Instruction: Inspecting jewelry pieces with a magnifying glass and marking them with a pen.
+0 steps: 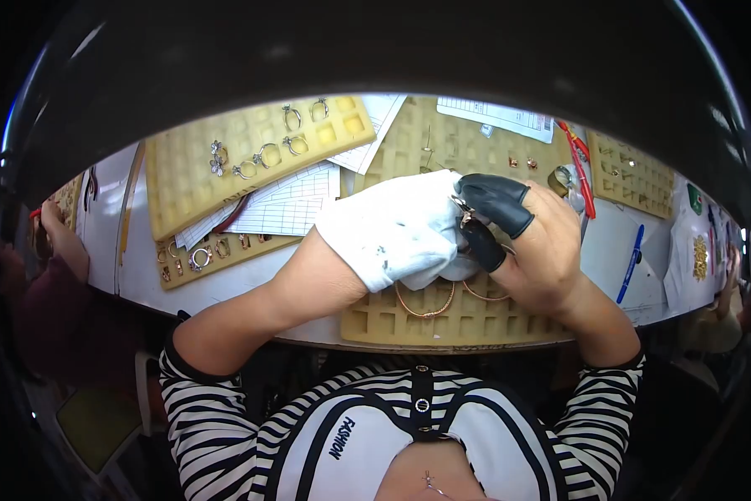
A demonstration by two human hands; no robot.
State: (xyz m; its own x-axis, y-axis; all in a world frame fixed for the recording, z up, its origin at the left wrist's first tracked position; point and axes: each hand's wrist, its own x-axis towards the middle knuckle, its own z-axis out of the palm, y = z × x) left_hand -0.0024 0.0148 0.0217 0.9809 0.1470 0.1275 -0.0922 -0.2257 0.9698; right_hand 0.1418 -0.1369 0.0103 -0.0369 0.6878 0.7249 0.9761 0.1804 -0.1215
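Observation:
My left hand wears a stained white cloth glove, with its fingertips turned towards my right hand. Black rubber finger cots cover the right thumb and at least one finger. Between those cots sits a small rose-gold jewellery piece, pinched and touching or close beside the glove. What the gloved fingers grip is hidden. Below the hands, rose-gold bangles lie over a yellowish tray with square pockets. Two small rose-gold pieces rest farther back on the tray.
On the left, a second tray bearing several silver-coloured rings lies over papers and another tray. To the right are red-handled pliers, a tape roll, a blue pen and a smaller tray. Other people's arms show at both sides.

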